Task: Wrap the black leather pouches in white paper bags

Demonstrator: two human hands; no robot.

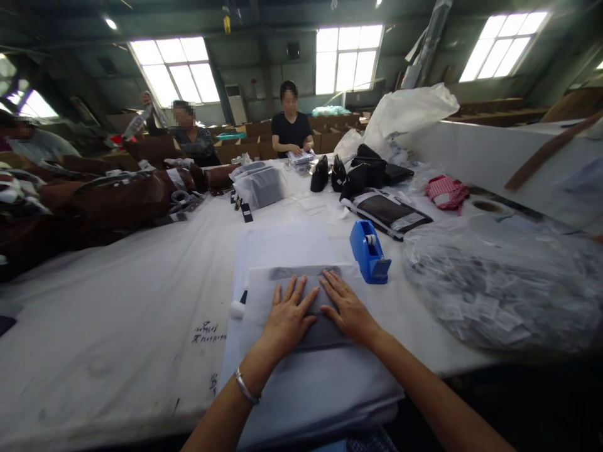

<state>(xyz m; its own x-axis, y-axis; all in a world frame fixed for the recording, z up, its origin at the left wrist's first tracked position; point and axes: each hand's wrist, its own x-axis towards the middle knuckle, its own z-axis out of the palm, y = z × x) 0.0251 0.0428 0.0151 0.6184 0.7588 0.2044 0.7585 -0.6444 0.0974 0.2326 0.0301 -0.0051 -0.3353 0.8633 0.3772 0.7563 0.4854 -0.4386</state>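
Both my hands lie flat on a dark grey flat item (325, 331) that is partly wrapped in white tissue paper (264, 295). My left hand (288, 314) has its fingers spread and presses on the item's left half. My right hand (346, 307) rests beside it with fingers stretched out toward the top edge. The item sits on a stack of white paper sheets (292, 251) at the near edge of the white table (117, 314). A silver bracelet (245, 388) circles my left wrist.
A blue tape dispenser (369, 251) stands just right of the sheets. A clear bag of small packets (499, 289) fills the right. Black bags (358, 172), a packed wallet (389, 212) and brown bags (113, 194) lie farther back. Three people work at the far end.
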